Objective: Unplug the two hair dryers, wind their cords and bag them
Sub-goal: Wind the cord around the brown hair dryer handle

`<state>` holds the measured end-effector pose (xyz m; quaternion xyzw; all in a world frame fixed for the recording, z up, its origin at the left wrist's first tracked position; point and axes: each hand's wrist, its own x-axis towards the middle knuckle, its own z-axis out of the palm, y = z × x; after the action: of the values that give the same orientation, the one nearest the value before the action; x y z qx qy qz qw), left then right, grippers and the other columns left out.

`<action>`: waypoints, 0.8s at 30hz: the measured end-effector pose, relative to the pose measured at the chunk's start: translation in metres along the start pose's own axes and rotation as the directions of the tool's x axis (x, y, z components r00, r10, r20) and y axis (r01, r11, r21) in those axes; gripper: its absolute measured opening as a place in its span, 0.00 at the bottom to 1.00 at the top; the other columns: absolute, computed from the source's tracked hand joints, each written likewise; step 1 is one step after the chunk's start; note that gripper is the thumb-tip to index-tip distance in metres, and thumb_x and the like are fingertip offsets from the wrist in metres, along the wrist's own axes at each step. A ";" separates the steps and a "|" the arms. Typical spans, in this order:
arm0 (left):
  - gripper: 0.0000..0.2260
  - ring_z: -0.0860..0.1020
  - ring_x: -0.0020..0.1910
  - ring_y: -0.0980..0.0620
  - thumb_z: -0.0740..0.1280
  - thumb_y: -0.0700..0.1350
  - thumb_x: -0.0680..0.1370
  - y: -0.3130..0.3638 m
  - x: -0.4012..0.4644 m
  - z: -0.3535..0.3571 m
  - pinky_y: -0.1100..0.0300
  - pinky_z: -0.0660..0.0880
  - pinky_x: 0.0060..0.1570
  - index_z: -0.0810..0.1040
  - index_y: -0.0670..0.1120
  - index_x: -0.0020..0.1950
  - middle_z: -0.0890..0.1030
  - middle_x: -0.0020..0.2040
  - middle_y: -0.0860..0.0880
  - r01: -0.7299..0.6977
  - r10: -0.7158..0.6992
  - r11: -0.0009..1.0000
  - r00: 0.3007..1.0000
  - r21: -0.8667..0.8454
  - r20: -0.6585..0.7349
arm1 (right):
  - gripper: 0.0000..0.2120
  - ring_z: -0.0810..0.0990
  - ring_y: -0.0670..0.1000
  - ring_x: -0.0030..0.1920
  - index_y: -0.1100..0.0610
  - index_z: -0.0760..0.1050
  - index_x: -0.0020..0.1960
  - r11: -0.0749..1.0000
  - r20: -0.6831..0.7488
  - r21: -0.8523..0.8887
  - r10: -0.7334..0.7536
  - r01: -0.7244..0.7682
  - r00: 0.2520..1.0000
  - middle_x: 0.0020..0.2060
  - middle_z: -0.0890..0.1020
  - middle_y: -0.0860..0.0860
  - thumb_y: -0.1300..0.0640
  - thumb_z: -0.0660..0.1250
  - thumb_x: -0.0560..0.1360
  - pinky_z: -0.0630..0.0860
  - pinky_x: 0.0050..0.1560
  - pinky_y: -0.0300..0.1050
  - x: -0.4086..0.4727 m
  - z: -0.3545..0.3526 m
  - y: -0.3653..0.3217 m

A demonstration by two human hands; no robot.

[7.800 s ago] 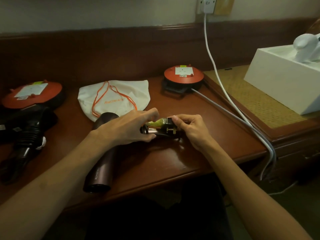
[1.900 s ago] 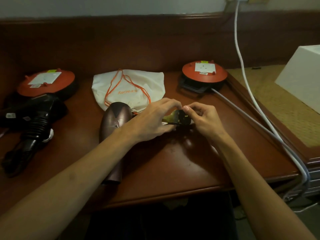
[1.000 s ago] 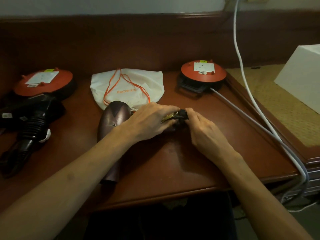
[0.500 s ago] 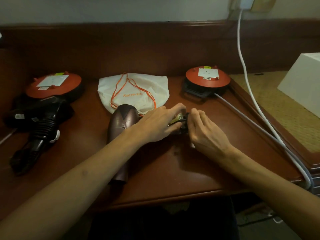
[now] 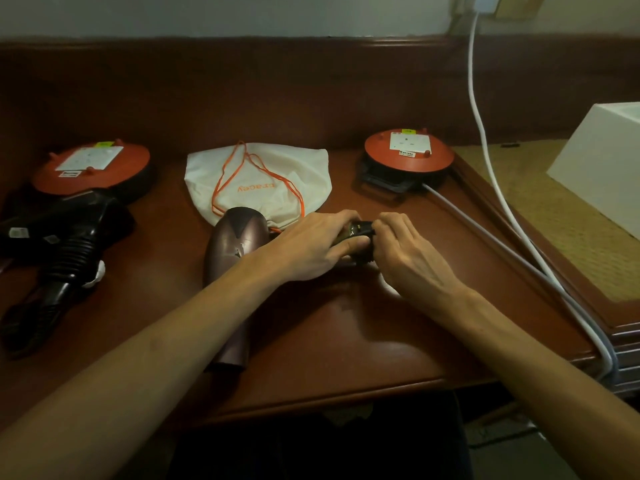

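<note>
Left hand (image 5: 311, 245) and right hand (image 5: 408, 258) both pinch closed on a dark plug (image 5: 362, 230), probably the brown dryer's (image 5: 232, 271), mostly hidden by fingers, just before the white bag (image 5: 273, 174).

The reddish-brown wooden table (image 5: 346, 327) is polished and gleams. The bronze-brown plastic hair dryer (image 5: 232, 271) has a smooth, satiny sheen; the black plastic hair dryer (image 5: 74, 244) is glossier, with a ribbed neck. The cream cloth drawstring bag (image 5: 263, 181) looks soft and matt. Beside the table, a tan woven mat (image 5: 561, 223) looks coarse.
</note>
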<state>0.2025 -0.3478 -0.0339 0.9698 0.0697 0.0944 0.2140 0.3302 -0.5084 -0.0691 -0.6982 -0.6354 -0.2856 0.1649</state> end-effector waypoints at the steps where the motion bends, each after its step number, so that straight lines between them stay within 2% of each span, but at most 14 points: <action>1: 0.18 0.79 0.52 0.51 0.62 0.58 0.83 0.000 0.001 0.000 0.49 0.78 0.53 0.72 0.50 0.68 0.82 0.56 0.50 -0.002 0.002 1.000 1.000 -0.004 -0.013 | 0.12 0.80 0.64 0.54 0.73 0.74 0.60 0.995 -0.016 0.072 0.074 -0.073 0.997 0.55 0.78 0.68 0.65 0.63 0.81 0.82 0.53 0.54 -0.003 0.002 -0.001; 3: 0.17 0.79 0.51 0.51 0.62 0.57 0.83 -0.001 0.002 0.000 0.49 0.78 0.51 0.73 0.49 0.66 0.82 0.55 0.49 -0.011 0.011 1.000 0.999 -0.001 -0.044 | 0.15 0.79 0.63 0.57 0.72 0.75 0.62 0.968 -0.035 0.189 0.176 -0.167 0.984 0.58 0.78 0.67 0.62 0.61 0.82 0.81 0.56 0.53 -0.007 0.005 -0.003; 5: 0.16 0.80 0.49 0.52 0.62 0.57 0.83 0.000 0.003 0.000 0.50 0.79 0.50 0.73 0.48 0.66 0.83 0.54 0.49 -0.025 0.025 1.000 0.998 0.005 -0.059 | 0.16 0.80 0.63 0.57 0.72 0.75 0.62 0.964 -0.036 0.209 0.175 -0.164 0.984 0.58 0.78 0.67 0.61 0.62 0.81 0.82 0.57 0.53 -0.006 0.003 -0.002; 10: 0.19 0.81 0.51 0.50 0.63 0.58 0.82 -0.001 0.004 0.002 0.49 0.79 0.52 0.72 0.49 0.68 0.83 0.56 0.48 -0.024 0.026 0.999 0.998 0.032 -0.060 | 0.17 0.80 0.66 0.56 0.75 0.71 0.67 0.999 -0.061 0.016 0.037 -0.037 0.997 0.58 0.79 0.69 0.64 0.62 0.82 0.83 0.54 0.55 -0.012 0.002 0.002; 12: 0.21 0.81 0.52 0.50 0.63 0.60 0.81 -0.001 0.003 0.001 0.49 0.79 0.53 0.72 0.50 0.69 0.83 0.57 0.48 -0.026 0.030 0.998 0.998 0.054 -0.061 | 0.17 0.81 0.68 0.54 0.77 0.71 0.65 0.995 -0.063 -0.096 -0.043 0.036 0.997 0.55 0.80 0.71 0.66 0.60 0.82 0.83 0.53 0.57 -0.013 0.005 0.000; 14: 0.21 0.81 0.52 0.51 0.63 0.60 0.81 -0.001 0.002 0.002 0.49 0.79 0.53 0.72 0.51 0.69 0.83 0.57 0.49 -0.041 0.045 0.997 0.997 0.068 -0.065 | 0.15 0.82 0.68 0.51 0.77 0.73 0.63 0.978 -0.052 -0.188 -0.097 0.085 0.994 0.52 0.80 0.71 0.68 0.63 0.80 0.83 0.51 0.57 -0.012 0.006 -0.003; 16: 0.20 0.81 0.52 0.51 0.64 0.60 0.81 -0.001 0.001 0.002 0.49 0.79 0.53 0.72 0.52 0.68 0.83 0.56 0.50 -0.045 0.050 0.997 0.996 0.069 -0.075 | 0.15 0.82 0.67 0.48 0.77 0.74 0.61 0.978 -0.062 -0.195 -0.087 0.074 0.994 0.50 0.81 0.71 0.68 0.68 0.79 0.83 0.49 0.57 -0.012 0.008 -0.003; 19: 0.19 0.81 0.52 0.51 0.65 0.59 0.81 -0.002 0.001 0.003 0.48 0.79 0.52 0.71 0.52 0.68 0.83 0.56 0.50 -0.032 0.036 0.998 0.997 0.055 -0.068 | 0.13 0.81 0.65 0.48 0.73 0.76 0.59 0.999 -0.102 -0.005 0.051 -0.052 0.994 0.51 0.80 0.68 0.69 0.71 0.76 0.82 0.47 0.56 -0.008 0.011 -0.006; 24: 0.19 0.80 0.50 0.54 0.66 0.59 0.80 -0.002 0.003 0.002 0.53 0.79 0.52 0.71 0.52 0.68 0.82 0.56 0.51 -0.008 0.006 1.000 0.998 -0.029 -0.055 | 0.05 0.80 0.58 0.49 0.68 0.78 0.54 0.928 -0.113 0.307 0.256 -0.211 0.960 0.51 0.80 0.63 0.69 0.66 0.78 0.82 0.47 0.49 0.000 0.008 -0.011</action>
<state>0.2060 -0.3464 -0.0362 0.9638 0.0709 0.1228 0.2258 0.3204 -0.5025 -0.0766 -0.7134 -0.5684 -0.2188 0.3466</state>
